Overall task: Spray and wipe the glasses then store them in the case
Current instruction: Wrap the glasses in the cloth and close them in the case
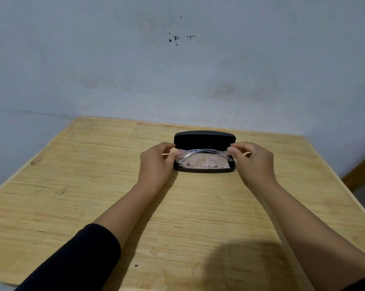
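Head view — hands point(204, 162) hold glasses point(205, 153) over case point(204, 138).

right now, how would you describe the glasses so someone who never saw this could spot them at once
Start at the wooden table against the grey wall and find the open black case near its far edge. The glasses lie across its opening, over a pale pinkish cloth, between the left hand and right hand. Their clear, see-through frame sets them apart from everything around them.
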Motion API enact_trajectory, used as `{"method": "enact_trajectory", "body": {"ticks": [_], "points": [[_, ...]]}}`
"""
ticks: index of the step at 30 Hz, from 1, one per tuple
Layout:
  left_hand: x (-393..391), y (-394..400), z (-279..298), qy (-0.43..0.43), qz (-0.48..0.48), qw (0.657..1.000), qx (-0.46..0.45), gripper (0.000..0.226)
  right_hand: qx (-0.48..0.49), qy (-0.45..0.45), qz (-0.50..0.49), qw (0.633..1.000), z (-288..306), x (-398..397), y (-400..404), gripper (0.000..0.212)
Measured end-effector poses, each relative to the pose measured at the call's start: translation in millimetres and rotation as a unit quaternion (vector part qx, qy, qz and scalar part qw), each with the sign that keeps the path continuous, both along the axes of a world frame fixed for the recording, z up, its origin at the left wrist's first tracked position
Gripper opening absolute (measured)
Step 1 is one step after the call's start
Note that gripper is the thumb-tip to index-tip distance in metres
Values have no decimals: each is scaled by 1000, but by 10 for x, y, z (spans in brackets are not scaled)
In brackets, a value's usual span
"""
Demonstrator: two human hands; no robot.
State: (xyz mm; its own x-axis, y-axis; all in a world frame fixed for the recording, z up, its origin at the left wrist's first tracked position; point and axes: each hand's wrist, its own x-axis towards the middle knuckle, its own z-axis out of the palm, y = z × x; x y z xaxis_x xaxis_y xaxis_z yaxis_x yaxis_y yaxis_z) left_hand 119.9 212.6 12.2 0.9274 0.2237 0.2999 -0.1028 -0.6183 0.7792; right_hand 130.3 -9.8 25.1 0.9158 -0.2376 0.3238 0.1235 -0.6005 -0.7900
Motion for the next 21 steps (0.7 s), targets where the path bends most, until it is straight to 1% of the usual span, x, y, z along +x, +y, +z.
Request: {"method": "enact_trajectory", "body": {"ticks": [1, 3, 5, 7, 11, 14, 16, 19, 21], "points": [[-24, 21, -11, 14, 7, 1000, -18, 37, 33, -16, -20, 999, 15, -1, -28, 17], [-66, 54, -29, 53, -14, 997, -47, 58, 84, -17, -32, 996, 70, 27, -78, 20], [-93, 69, -41, 87, -57, 993, -63, 78, 109, 13, -14, 994, 134, 94, -109, 26], [-95, 73, -48, 102, -78, 989, -68, 85, 139, 56, 18, 989, 181, 168, -99, 28], [-77, 81, -60, 97, -79, 990, -65, 73, 169, 135, 50, 975, 221, 278, -75, 32], [-63, 87, -81, 92, -81, 990, -74, 63, 205, 164, 76, 962, 197, 318, -118, 34], [-51, 93, -95, 97, -83, 988, -82, 60, 217, 167, 88, 958, 194, 298, -124, 34], [-31, 100, -112, 102, -78, 987, -93, 60, 243, 135, 106, 955, 184, 212, -108, 24], [-32, 99, -112, 104, -76, 986, -102, 59, 261, 113, 117, 951, 152, 151, -105, 24]]}}
